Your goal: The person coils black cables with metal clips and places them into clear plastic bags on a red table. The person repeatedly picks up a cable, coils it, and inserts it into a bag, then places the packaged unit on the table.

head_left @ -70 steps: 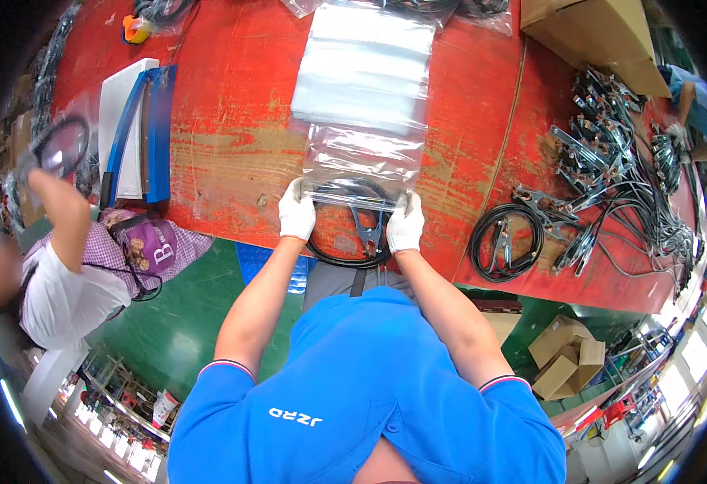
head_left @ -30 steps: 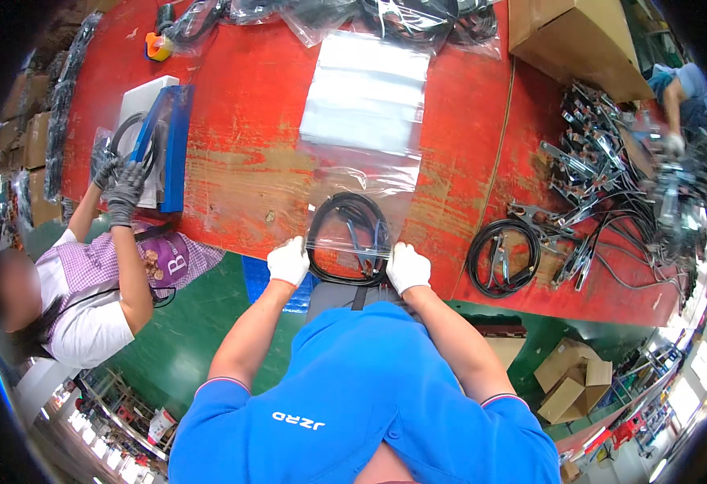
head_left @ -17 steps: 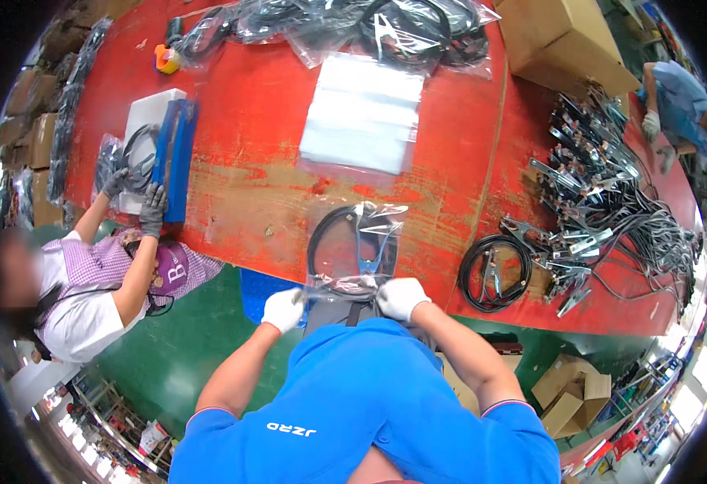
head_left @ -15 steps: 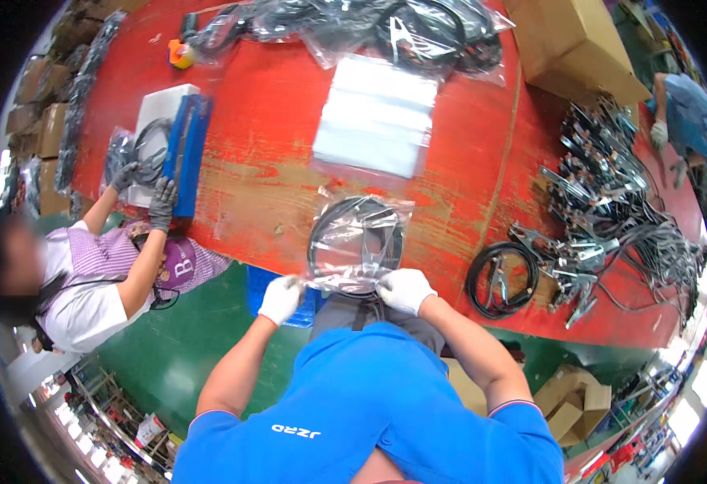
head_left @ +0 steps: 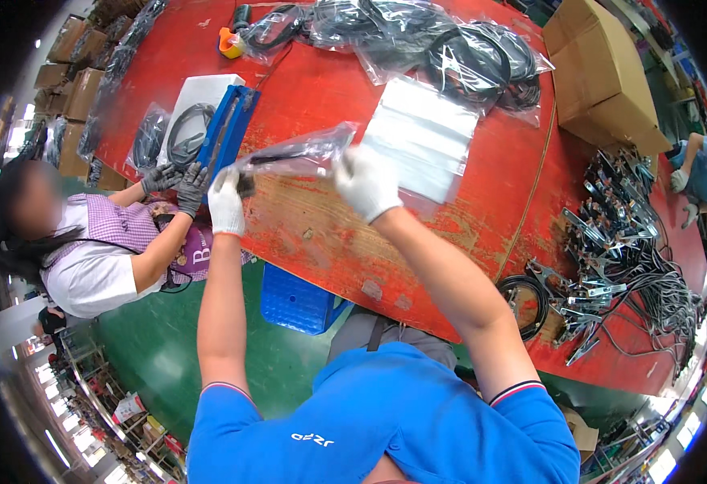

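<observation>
Clear plastic, thin and crinkly, makes up the bag (head_left: 297,153) that both gloved hands hold up in the air above the near edge of the red surface (head_left: 321,218), with a black coiled cable dimly visible inside it. The left hand (head_left: 226,202) has its fingers closed on the bag's left end and the right hand (head_left: 365,181) has its fingers closed on the right end, so the bag hangs stretched between them, roughly level. Judging by its sag and shine, the film is probably limp and slippery, while the cable inside likely gives it most of its weight and could slide toward whichever end dips; gripping both ends, as here, looks the steadier hold. On the surface just beyond lies a stack of flat clear bags (head_left: 422,137), and farther back a heap of bagged cable coils (head_left: 442,48). A cardboard box (head_left: 603,73) stands at the far right, and a tangle of metal clamps with wires (head_left: 619,250) spreads along the right side. To the left, a co-worker in dark gloves (head_left: 178,181) handles another bagged cable beside a blue sealing tool (head_left: 226,129). Green floor (head_left: 160,339) and more boxes surround the surface.
</observation>
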### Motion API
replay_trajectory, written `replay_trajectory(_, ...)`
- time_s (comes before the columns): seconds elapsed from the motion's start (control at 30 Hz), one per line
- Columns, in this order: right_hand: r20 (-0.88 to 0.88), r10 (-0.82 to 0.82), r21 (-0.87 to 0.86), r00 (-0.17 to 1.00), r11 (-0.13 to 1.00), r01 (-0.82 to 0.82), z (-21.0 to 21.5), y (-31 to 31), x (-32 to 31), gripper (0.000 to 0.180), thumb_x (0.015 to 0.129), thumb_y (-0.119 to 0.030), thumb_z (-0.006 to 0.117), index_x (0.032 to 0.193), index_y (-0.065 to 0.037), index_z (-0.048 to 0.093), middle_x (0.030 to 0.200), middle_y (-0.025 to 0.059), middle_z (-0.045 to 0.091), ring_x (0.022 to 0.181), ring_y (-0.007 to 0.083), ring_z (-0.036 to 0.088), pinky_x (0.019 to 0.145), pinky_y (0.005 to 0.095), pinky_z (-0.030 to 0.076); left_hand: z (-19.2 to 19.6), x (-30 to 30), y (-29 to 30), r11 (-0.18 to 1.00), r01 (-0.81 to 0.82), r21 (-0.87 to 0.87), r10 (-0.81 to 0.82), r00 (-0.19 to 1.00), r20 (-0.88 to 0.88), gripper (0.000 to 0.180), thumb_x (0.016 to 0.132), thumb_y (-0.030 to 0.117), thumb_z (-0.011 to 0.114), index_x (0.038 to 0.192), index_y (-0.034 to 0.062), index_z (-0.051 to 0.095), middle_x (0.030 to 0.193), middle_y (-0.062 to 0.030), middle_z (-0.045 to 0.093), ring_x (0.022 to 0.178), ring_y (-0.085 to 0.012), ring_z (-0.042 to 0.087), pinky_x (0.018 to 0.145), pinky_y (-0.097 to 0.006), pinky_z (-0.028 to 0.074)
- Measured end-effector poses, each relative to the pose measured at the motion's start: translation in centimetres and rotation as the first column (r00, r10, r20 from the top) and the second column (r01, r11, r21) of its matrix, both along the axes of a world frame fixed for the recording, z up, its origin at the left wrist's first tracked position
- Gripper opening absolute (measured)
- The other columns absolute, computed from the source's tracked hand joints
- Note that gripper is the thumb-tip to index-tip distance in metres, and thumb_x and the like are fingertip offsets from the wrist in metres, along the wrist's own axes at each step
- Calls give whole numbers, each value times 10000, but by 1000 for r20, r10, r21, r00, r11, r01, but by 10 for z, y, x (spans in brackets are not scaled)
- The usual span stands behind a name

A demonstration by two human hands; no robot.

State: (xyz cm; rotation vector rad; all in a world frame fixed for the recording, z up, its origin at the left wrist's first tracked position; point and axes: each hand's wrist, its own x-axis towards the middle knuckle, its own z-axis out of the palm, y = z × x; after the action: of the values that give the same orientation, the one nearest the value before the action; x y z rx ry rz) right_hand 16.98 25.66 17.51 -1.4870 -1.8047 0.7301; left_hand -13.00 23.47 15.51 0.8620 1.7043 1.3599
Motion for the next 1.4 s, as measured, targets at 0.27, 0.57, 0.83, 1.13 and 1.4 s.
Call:
replay_trajectory(0.27,-34,458,-516,888,753,-408,-102,-186,30,362,977,-381,554,899,-69,720,899,207,726,873,417,707,805,524,568,-173,27,-154,831,-234,-505,224,971,-82,247,1021,280,585,962,63,688,897,-104,723,698,-217,670,662,-398,568)
replay_trajectory(0.57,525,-777,-86,346,356,930,-82,-365,325,354,921,-313,704,1176,-70,664,1120,213,684,1098,392,646,984,476,515,-107,364,-174,399,787,-471,-912,286,-295,522,967,440,681,1306,45,647,1218,-203,708,1121,-352,704,950,-437,559)
replay_trajectory(0.83,559,-668,-488,491,214,846,-136,-425,382,593,989,-491,576,1320,1,546,1234,336,651,1113,508,648,978,558,509,-93,523,-205,257,711,-655,-935,12,-354,743,904,557,684,1463,104,502,1304,-276,601,1158,-462,645,964,-530,530)
replay_trajectory(1.13,398,-641,-575,656,383,723,-138,-375,299,512,988,-422,629,1331,-55,534,1192,284,674,1049,491,672,911,566,529,-122,430,-181,486,603,-633,-847,145,-512,618,961,423,671,1464,111,497,1261,-286,611,1088,-479,667,937,-557,539)
replay_trajectory(1.4,314,-93,-453,945,860,235,-137,-221,260,496,985,-404,584,1384,-109,586,1238,258,658,1041,461,686,907,539,558,-138,304,-244,768,209,-606,-567,662,-491,555,939,392,687,1306,2,543,1239,-303,657,1094,-468,668,955,-519,522)
